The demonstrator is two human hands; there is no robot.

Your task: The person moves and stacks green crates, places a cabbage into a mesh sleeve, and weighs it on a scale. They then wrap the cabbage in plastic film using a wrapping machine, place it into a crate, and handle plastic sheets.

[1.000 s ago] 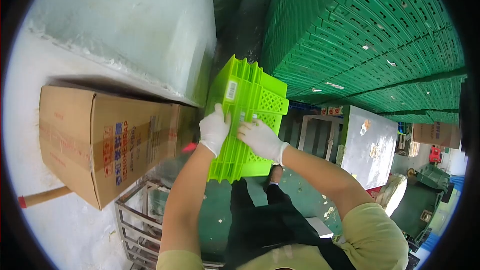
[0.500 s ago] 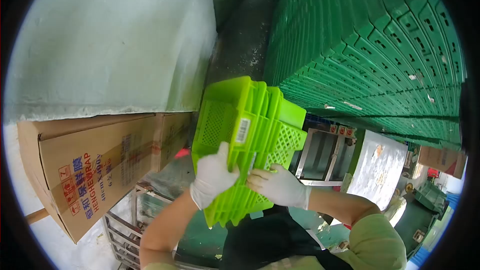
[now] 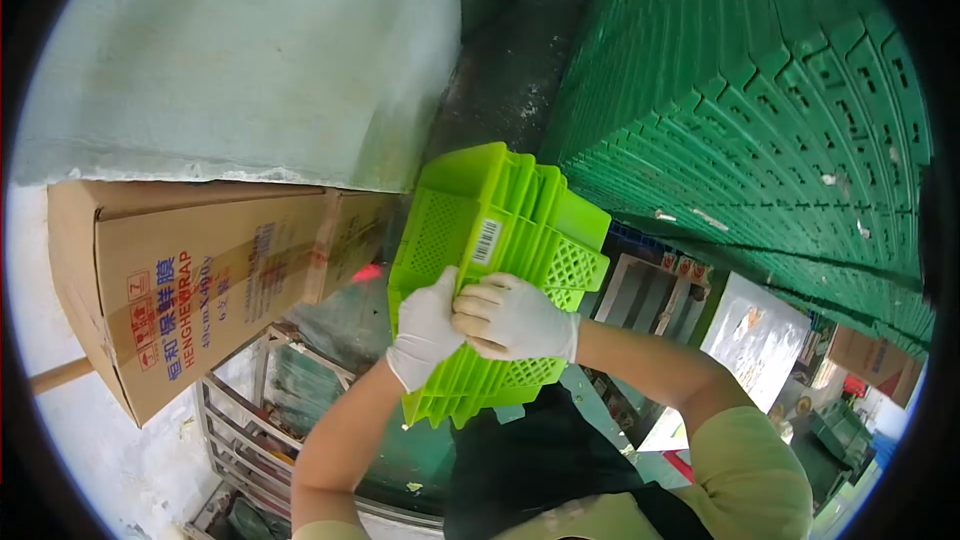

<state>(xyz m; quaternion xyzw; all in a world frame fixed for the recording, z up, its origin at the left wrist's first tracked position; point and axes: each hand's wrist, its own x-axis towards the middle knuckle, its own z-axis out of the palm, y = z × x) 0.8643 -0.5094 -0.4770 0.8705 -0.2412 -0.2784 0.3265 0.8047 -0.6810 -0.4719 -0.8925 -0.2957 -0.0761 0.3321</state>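
Bright lime-green plastic crates, nested in one another and tilted on their side, are right in front of my dark apron. A white barcode label is on the rim of the front crate. My left hand, in a white glove, grips that crate's edge, its thumb pointing up along the rim. Right beside it, touching or nearly so, my gloved right hand has its fingers curled over the crate rims. What lies under the fingers of both hands is hidden.
A tall stack of dark green crates rises on the right. To the left, a brown carton juts out below a pale wall. A metal rack is at lower left, and a shiny white panel at right.
My right hand has moved left and up along the crates to beside my left hand, its fingers now curled. The crates have shifted slightly up in view.
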